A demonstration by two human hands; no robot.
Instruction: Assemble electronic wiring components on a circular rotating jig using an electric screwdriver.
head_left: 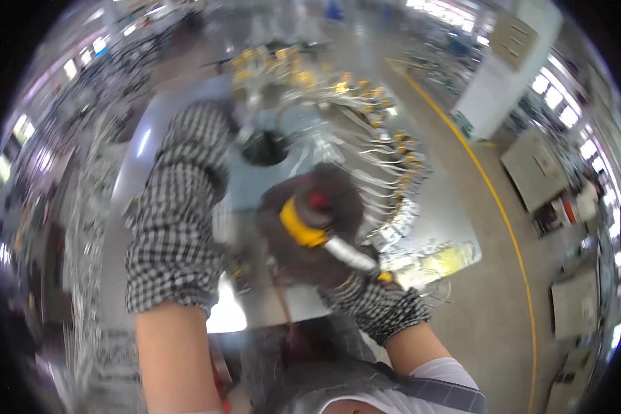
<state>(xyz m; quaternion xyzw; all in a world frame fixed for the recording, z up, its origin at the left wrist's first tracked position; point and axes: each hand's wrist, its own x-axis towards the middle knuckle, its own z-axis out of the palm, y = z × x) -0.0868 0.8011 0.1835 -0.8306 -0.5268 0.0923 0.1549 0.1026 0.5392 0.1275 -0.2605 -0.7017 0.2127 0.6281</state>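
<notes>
My right hand (293, 252), in a dark glove below a black-and-white checked sleeve, is closed around a dark rounded tool (303, 221) with a yellow band and a red spot on top. Its exact kind is blurred. A white strip with a yellow end runs from it across the glove. My left arm, in a long checked sleeve (176, 221), reaches far over the metal tabletop (141, 148). Motion smears my left hand (231, 121), and its fingers do not show. Beside it is a dark round thing (264, 148).
White wires (376, 165) with yellow-tipped ends fan out in an arc along the table's far and right side. A shiny plastic-looking packet (438, 265) lies at the right edge. Beyond are a yellow floor line (493, 183), a white pillar (493, 76) and grey boxes (535, 169).
</notes>
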